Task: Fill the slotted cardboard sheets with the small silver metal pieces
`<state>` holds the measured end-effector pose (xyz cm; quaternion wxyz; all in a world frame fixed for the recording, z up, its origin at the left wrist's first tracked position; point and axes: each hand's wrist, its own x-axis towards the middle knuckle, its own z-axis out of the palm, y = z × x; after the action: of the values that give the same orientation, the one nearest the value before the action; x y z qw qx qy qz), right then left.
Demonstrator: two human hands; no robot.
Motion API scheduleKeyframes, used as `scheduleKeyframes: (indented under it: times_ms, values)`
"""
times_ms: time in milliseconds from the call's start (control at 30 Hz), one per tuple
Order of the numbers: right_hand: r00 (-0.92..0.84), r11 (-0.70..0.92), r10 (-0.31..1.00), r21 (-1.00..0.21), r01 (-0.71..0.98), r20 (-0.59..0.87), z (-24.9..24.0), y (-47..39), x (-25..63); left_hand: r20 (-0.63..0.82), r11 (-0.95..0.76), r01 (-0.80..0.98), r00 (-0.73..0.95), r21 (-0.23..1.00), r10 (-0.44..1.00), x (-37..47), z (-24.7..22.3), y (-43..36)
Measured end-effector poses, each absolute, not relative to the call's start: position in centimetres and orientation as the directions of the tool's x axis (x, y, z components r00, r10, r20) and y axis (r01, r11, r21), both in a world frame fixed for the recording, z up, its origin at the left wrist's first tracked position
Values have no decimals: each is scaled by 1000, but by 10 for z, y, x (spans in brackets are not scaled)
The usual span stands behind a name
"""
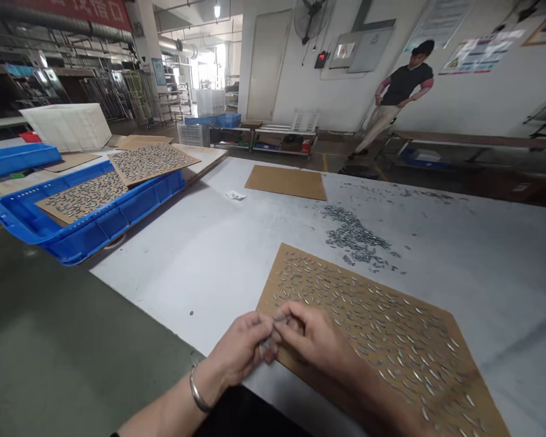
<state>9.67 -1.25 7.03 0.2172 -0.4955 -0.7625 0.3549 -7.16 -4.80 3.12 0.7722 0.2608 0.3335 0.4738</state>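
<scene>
My left hand (243, 347) is closed over the near left edge of a brown cardboard sheet (273, 297), with bits of small silvery metal pieces showing between its fingers. My right hand (318, 340) meets it with thumb and forefinger pinched together; whatever lies in that pinch is too small to make out. Rows of slim, curved silvery metal pieces (368, 321) are spread over the sheet. Beyond it, a loose pile of similar pieces (355, 237) rests on the white tabletop (200, 255).
A blue crate (95, 227) at the left carries cardboard sheets (155, 161) covered with metal pieces. A bare cardboard sheet (286, 182) and a crumpled white scrap (235, 195) lie farther back on the table. A person (404, 91) stands by the wall.
</scene>
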Motion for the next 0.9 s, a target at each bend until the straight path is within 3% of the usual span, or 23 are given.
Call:
scheduleKeyframes:
  times_ms: [300,500,733,900]
  values:
    - [-401,199,914,-794,575,-62,21,-39,107,-444,513,-405,258,756,858,-64,-8,-84]
    - [-221,160,975,-680,715,-3,8,20,101,-505,546,-495,228,676,832,-76,-13,-88]
    - [-195,127,979,-554,823,-66,-20,34,85,-526,567,-520,242,639,815,-81,-22,-93]
    - [-176,196,981,-522,830,88,-14,14,90,-487,545,-543,264,638,833,-78,-23,-92]
